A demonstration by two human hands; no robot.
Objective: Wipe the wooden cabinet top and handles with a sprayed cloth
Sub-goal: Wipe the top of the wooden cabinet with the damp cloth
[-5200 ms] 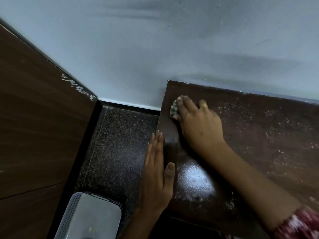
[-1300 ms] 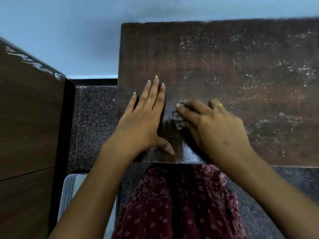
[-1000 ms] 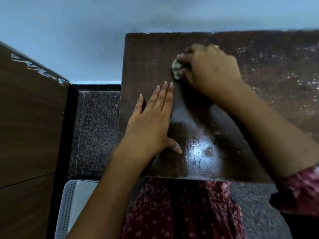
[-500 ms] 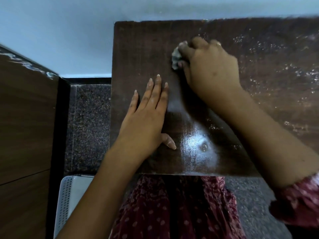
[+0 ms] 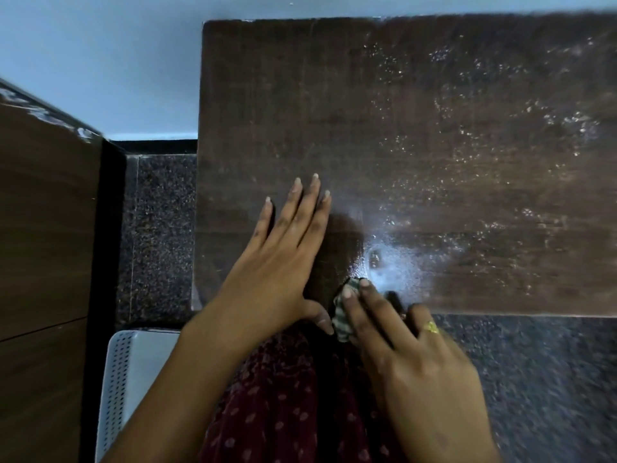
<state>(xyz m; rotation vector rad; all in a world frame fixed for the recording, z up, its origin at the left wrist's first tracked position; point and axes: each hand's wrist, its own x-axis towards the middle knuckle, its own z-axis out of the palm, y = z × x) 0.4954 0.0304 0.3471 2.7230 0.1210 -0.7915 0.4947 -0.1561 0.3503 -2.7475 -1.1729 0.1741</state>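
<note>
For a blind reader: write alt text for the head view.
A person's right hand holds a cloth at the near edge of a dark wooden cabinet top, left hand flat beside it. White specks dot the right part.

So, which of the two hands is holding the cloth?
The right hand: it holds the bunched cloth at the near edge of the cabinet top. The left hand lies flat on the wood and holds nothing.

Head view, straight down, close.
</note>
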